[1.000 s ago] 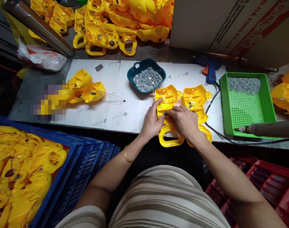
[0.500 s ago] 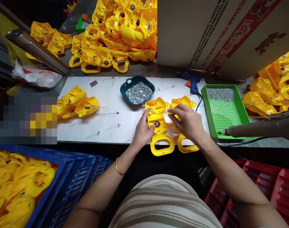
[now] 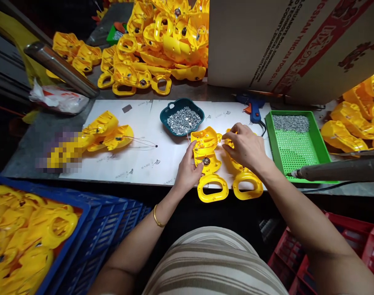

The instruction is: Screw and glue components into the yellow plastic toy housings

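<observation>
My left hand (image 3: 189,170) grips the left edge of a yellow plastic shell half (image 3: 208,137), its thumb near a round metal-rimmed part, apparently a small speaker (image 3: 206,161). The shell lies hollow side up, with its looped handle (image 3: 213,188) over the table's front edge. A second yellow shell half (image 3: 247,186) lies to its right, partly hidden under my right hand (image 3: 247,145). Thin wires (image 3: 220,141) run from the left shell to my right fingertips, which are pinched together on them above the second shell. Whether the fingertips also hold something else is hidden.
A dark green bowl of screws (image 3: 182,119) stands behind the shells. To the right are a blue glue gun (image 3: 254,112), a green screw tray (image 3: 302,151) and a grey tool (image 3: 334,168) hanging over it. More shells (image 3: 107,131) lie left; a large carton (image 3: 285,45) stands behind.
My right hand has shifted slightly right and up, over the second shell; the pale piece seen by its fingers is out of sight. My left hand keeps its grip. The whole view has shifted slightly.
</observation>
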`<state>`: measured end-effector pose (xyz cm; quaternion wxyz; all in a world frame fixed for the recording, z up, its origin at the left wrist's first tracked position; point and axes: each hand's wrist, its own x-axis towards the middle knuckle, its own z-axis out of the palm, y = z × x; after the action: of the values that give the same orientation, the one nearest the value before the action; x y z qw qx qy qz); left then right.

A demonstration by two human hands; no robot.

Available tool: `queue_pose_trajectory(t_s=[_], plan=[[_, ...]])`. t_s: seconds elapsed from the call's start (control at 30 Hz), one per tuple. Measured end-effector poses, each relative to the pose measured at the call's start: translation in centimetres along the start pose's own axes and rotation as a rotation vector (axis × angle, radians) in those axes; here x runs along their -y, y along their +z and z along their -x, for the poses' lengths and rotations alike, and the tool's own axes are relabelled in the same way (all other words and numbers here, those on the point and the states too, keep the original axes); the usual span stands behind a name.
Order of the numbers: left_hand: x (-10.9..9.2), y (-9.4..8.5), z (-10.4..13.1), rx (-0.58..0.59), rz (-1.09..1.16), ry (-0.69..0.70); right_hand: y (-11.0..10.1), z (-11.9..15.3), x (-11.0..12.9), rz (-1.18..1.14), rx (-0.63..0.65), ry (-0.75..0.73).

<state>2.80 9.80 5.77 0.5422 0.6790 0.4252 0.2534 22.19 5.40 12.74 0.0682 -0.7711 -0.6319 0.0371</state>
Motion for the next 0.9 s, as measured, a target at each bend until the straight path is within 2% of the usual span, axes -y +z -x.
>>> queue_pose_trajectory(t_s=[0.07, 0.13, 0.2, 0.27, 0.3, 0.37, 0.47, 0.67, 0.9], plan=[[-0.2, -0.3, 0.2, -0.02, -0.128, 0.026, -0.1, 0.1, 0.0, 0.005, -0.003, 0.018], [-0.8, -0.8, 0.6, -0.092, -0.376, 0.088, -0.5, 0.3, 0.4, 0.0, -0.026, 0.04], [-1.6, -1.3, 0.9, -0.203, -0.626, 0.198, -1.1, 0.7, 1.1, -0.018, -0.029, 0.037], [-2.5, -1.6, 0.9, -0.271, -0.747, 0.355, -1.7, 1.2, 2.0, -0.073, 0.023, -0.018], [-2.8, -1.6, 0.6, -0.267, -0.755, 0.444, -2.0, 1.5, 2.4, -0.123, 0.062, -0.058], [-3.2, -1.7, -0.2, -0.181, -0.711, 0.613, -2.1, 2.0, 2.9, -0.264, 0.131, -0.125], [-3.1, -1.9, -1.7, -0.025, -0.631, 0.745, -1.8, 2.5, 2.6, -0.456, 0.177, -0.136], [-2.8, -2.9, -2.5, 0.101, -0.634, 0.803, -0.6, 2.9, 1.3, -0.638, 0.238, -0.166], [-3.3, -3.0, -2.2, 0.092, -0.663, 0.789, 0.2, 3.4, 1.4, -0.647, 0.248, -0.013]])
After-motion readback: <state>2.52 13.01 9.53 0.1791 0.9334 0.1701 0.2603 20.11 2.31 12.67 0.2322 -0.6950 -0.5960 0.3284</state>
